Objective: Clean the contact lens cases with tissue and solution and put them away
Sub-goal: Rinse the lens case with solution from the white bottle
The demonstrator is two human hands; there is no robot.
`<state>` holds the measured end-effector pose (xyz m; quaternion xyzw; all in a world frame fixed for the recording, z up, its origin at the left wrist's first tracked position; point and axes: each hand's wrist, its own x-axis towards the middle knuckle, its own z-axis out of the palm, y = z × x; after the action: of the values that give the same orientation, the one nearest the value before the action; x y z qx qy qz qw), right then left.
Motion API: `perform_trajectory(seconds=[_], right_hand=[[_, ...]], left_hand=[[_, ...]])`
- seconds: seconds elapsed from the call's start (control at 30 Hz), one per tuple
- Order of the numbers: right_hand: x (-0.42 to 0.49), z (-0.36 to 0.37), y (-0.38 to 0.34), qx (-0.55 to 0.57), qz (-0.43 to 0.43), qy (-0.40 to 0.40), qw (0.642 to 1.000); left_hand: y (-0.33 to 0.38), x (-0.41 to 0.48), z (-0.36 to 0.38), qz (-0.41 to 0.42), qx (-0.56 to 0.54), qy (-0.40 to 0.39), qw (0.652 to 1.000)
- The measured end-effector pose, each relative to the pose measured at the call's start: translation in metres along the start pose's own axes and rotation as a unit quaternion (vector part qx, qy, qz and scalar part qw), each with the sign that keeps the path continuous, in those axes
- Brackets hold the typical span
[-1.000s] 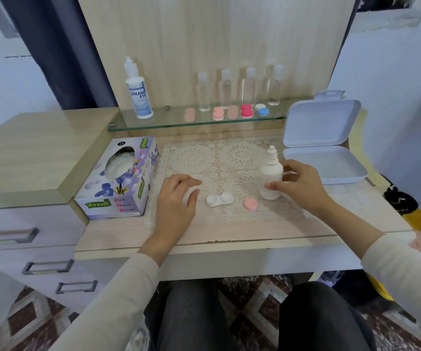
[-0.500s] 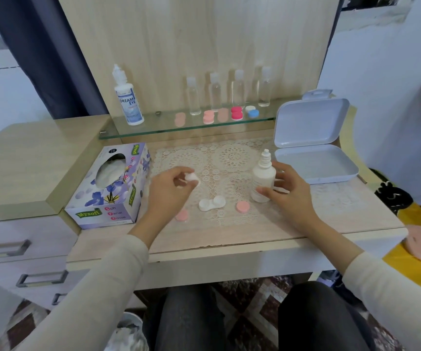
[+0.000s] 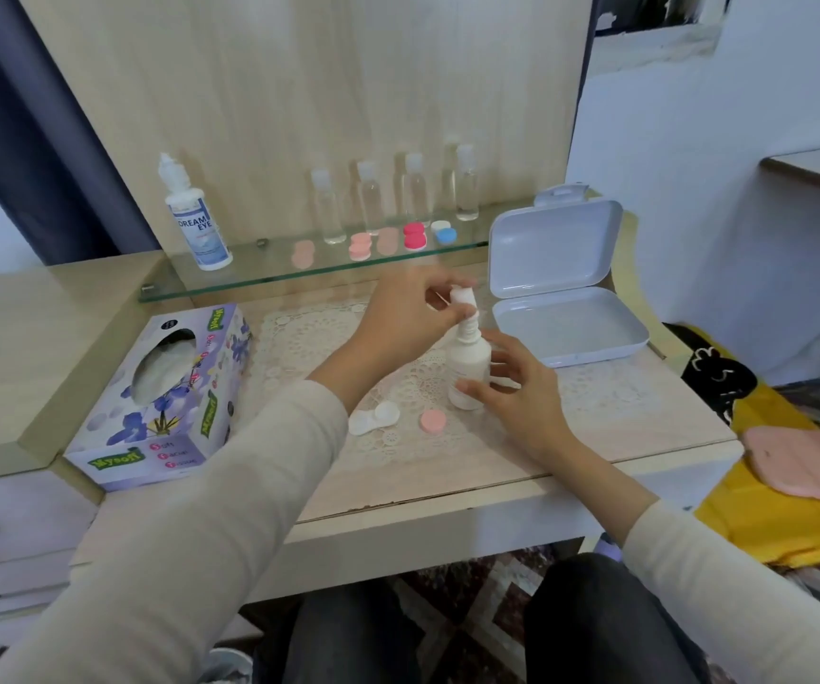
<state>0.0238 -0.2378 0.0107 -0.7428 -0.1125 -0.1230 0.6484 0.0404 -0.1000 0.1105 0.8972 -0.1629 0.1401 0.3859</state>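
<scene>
Head view: left fingers newly tight around cap, right fingers tight around bottle.

Lace mat, glass shelf, yellow cloth

The left hand has gone from the lens case to the bottle; it now pinches the cap.
</scene>
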Motion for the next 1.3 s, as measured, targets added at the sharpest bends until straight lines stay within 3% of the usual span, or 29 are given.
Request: perform_trajectory(seconds=[0.43,0.63,0.8,0.97,1.2,1.3], right_hand=[[0.0009,-0.0002,0.0029,-0.012,0.0,-0.001,1.0],[0.0004,-0.0001,0.0024,-0.011,0.003,-0.007,1.0],[0.0007,0.0001,0.0026,-0.017,-0.002,-0.004,1.0],[0.0009,0.0001,0.0038,-0.02,0.001,-0.006,1.0],[0.0006,-0.0004,0.0035,-0.019,-0.003,-0.005,1.0],[0.0009,-0.0001,0.0033,-0.02,-0.001,-0.006,1.0]], left_hand=[[-0.0019,0.0033,0.0003,-0.017,-0.027,-0.119,0.992],[0.0,0.0044,0.0072,-0.023,-0.013,-0.053,0.998],[0.0014,0.0038,0.0025,-0.017,-0.026,-0.112,0.993],[-0.0002,0.001,0.0091,-0.04,-0.002,-0.032,0.999],[0.0013,0.0033,0.0038,-0.033,-0.001,-0.102,0.994],[0.0,0.0028,0.0072,-0.052,0.004,-0.047,0.998]])
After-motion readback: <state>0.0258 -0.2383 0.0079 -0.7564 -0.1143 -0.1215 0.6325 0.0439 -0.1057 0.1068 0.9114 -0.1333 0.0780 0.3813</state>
